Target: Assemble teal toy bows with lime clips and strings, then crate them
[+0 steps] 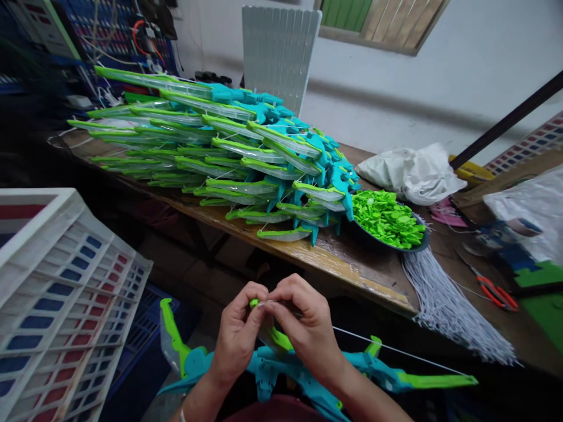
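A teal and green toy bow (pixel 281 366) lies across my lap, its limbs spreading to both sides. My left hand (pixel 237 334) is closed, thumb and forefinger pinching the green tip (pixel 254 303) of a limb. Right beside it, my right hand (pixel 305 319) is closed too, its fingertips pressed together against that tip. A white string (pixel 400 353) runs from the bow's far right end toward my right hand; the fingers hide where it ends. Between the hands, part of a green limb (pixel 280 339) shows below the fingers.
Stacked toy bows (pixel 246 158) cover much of the wooden table (pixel 352 266). A dark bowl (pixel 420 243) of small green pieces (pixel 387 217) stands right of them, near a bundle of white strings (pixel 453 310) and orange-handled scissors (pixel 497 293). At left stands a white crate (pixel 65 293).
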A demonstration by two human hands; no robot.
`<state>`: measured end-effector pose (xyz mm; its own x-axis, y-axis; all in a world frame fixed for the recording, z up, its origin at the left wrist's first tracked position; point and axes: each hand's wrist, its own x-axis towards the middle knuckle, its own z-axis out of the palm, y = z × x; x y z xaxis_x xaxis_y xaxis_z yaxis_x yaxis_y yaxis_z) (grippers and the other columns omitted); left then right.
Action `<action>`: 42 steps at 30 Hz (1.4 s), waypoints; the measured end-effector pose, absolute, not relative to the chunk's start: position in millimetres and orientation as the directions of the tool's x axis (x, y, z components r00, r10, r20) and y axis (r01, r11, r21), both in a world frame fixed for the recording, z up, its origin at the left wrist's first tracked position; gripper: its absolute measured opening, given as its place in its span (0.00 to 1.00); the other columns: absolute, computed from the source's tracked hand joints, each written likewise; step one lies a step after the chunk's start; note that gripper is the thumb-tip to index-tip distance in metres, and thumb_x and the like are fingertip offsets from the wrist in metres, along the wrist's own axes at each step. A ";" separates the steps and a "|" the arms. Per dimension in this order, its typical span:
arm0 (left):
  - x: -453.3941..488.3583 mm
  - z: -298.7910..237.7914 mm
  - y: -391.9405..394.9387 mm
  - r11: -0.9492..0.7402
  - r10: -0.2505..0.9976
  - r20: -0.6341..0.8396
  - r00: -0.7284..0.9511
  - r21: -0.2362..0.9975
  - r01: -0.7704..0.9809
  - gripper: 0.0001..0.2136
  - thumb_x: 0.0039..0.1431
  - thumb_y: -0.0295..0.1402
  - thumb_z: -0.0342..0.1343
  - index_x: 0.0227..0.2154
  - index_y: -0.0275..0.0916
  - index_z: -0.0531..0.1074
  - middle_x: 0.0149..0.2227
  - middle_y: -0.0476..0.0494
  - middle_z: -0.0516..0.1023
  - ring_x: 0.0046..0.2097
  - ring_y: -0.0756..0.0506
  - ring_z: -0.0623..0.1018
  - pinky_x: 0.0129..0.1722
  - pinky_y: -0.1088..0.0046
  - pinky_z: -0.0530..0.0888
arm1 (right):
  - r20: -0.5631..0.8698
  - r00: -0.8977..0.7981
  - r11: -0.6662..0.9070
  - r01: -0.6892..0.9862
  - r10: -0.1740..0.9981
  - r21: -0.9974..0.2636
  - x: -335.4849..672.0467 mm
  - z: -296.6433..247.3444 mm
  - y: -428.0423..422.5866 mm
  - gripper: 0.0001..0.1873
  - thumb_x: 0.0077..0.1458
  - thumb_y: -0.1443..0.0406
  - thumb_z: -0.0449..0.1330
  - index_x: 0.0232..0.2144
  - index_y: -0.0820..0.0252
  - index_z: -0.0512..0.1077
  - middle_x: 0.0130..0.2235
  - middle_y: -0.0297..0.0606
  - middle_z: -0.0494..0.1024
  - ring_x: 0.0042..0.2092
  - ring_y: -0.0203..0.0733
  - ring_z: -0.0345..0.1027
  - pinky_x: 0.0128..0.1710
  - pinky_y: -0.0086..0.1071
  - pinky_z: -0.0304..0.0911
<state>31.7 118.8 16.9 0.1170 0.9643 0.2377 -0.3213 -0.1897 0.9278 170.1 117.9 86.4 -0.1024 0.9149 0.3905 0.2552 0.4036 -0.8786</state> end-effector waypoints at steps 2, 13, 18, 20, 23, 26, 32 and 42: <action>31.9 18.6 118.1 -0.182 0.964 0.233 0.128 0.929 -0.321 0.05 0.70 0.35 0.55 0.37 0.42 0.73 0.37 0.49 0.69 0.39 0.48 0.69 0.39 0.75 0.67 | 0.394 -0.057 0.396 0.244 0.917 -0.886 168.0 85.8 119.5 0.05 0.61 0.69 0.63 0.31 0.59 0.77 0.32 0.34 0.72 0.33 0.34 0.66 0.33 0.28 0.62; 35.9 7.4 118.2 -0.132 0.980 0.175 0.096 0.928 -0.350 0.06 0.71 0.34 0.54 0.37 0.42 0.73 0.38 0.49 0.68 0.40 0.48 0.69 0.41 0.75 0.67 | 0.500 0.069 0.465 0.275 0.864 -0.842 162.3 50.8 118.4 0.05 0.62 0.70 0.63 0.33 0.58 0.78 0.32 0.34 0.72 0.33 0.34 0.68 0.31 0.28 0.63; 37.6 3.9 120.7 -0.129 0.985 0.160 0.064 0.932 -0.339 0.06 0.70 0.34 0.55 0.36 0.41 0.73 0.38 0.48 0.69 0.40 0.47 0.69 0.41 0.75 0.67 | 0.553 0.090 0.497 0.338 0.828 -0.799 159.1 46.0 120.7 0.06 0.62 0.71 0.61 0.32 0.59 0.75 0.31 0.33 0.71 0.32 0.35 0.67 0.31 0.29 0.63; 39.0 4.9 121.2 -0.125 0.989 0.146 0.039 0.937 -0.326 0.06 0.69 0.34 0.56 0.35 0.41 0.74 0.38 0.48 0.69 0.40 0.47 0.69 0.41 0.75 0.67 | 0.572 0.081 0.511 0.362 0.816 -0.780 159.1 45.9 121.3 0.06 0.62 0.72 0.60 0.33 0.59 0.74 0.31 0.33 0.71 0.32 0.35 0.67 0.31 0.29 0.63; 42.1 6.6 121.2 -0.116 0.992 0.127 0.014 0.939 -0.324 0.07 0.69 0.35 0.56 0.34 0.41 0.73 0.36 0.48 0.69 0.39 0.47 0.69 0.40 0.75 0.67 | 0.613 0.030 0.554 0.396 0.790 -0.733 161.1 43.0 121.0 0.08 0.63 0.74 0.59 0.38 0.58 0.75 0.32 0.35 0.72 0.33 0.36 0.68 0.32 0.30 0.65; 44.9 6.5 121.5 -0.104 0.994 0.103 -0.021 0.941 -0.322 0.10 0.69 0.36 0.56 0.31 0.40 0.72 0.35 0.48 0.69 0.37 0.47 0.69 0.38 0.75 0.67 | 0.655 -0.035 0.598 0.447 0.755 -0.665 163.7 38.1 120.1 0.11 0.63 0.75 0.58 0.42 0.58 0.76 0.34 0.38 0.73 0.35 0.38 0.67 0.32 0.31 0.66; 44.1 4.7 123.4 -0.111 0.994 0.101 -0.048 0.953 -0.282 0.09 0.69 0.36 0.57 0.32 0.40 0.73 0.35 0.48 0.70 0.38 0.47 0.69 0.38 0.74 0.67 | 0.638 -0.064 0.589 0.466 0.767 -0.661 164.5 42.1 118.9 0.11 0.62 0.75 0.58 0.44 0.61 0.76 0.36 0.41 0.74 0.36 0.39 0.69 0.34 0.32 0.67; 40.1 3.6 125.3 -0.102 0.993 0.117 0.028 0.942 -0.321 0.07 0.68 0.35 0.58 0.34 0.40 0.74 0.36 0.47 0.71 0.37 0.47 0.70 0.37 0.75 0.68 | 0.408 0.012 0.391 0.259 0.913 -0.883 167.6 60.3 124.6 0.06 0.63 0.70 0.60 0.38 0.58 0.78 0.33 0.35 0.77 0.34 0.35 0.71 0.34 0.28 0.66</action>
